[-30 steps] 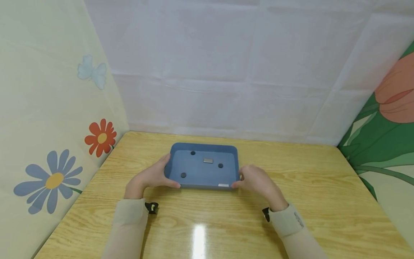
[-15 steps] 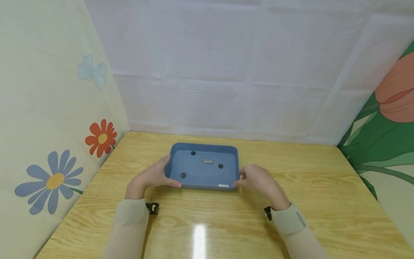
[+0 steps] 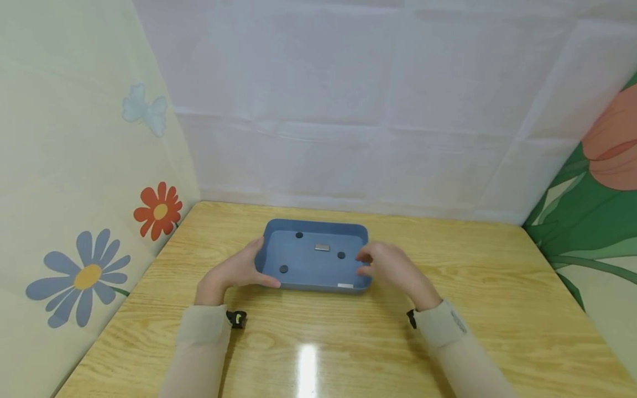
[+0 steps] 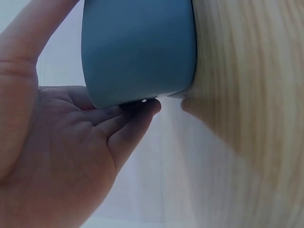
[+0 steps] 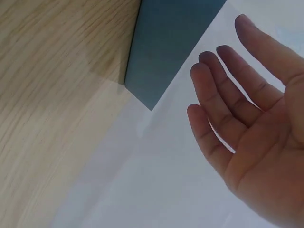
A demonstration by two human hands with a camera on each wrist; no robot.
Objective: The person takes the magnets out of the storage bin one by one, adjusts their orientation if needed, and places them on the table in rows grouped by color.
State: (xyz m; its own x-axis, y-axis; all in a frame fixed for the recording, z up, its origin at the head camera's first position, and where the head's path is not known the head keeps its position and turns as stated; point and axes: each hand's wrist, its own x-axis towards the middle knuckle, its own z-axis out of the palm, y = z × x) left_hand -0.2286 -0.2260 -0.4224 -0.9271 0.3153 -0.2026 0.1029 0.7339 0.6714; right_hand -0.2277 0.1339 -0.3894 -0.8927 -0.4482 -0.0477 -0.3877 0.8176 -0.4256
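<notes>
A shallow blue tray [image 3: 313, 272] sits on the wooden table in the head view. My left hand [image 3: 236, 268] holds its left end, thumb along the near rim and fingers on the far side of the corner; the left wrist view shows the fingers [image 4: 128, 121] against the tray's outer wall [image 4: 137, 47]. My right hand [image 3: 393, 268] is over the right rim, thumb and fingers apart with nothing between them. In the right wrist view its fingers [image 5: 209, 88] are spread loosely, apart from the tray wall [image 5: 166, 42].
Inside the tray are three dark discs, one near the right side [image 3: 340, 255], and a small silvery rectangular block [image 3: 322, 247]. A white label [image 3: 345, 286] shows at the near rim. White cloth [image 3: 348, 110] stands behind the table [image 3: 308, 326]; flower-printed panels flank it.
My right hand has let go of the tray's right end and risen slightly, fingertips moving left over the rim. My left hand stays on the tray, which has hardly moved.
</notes>
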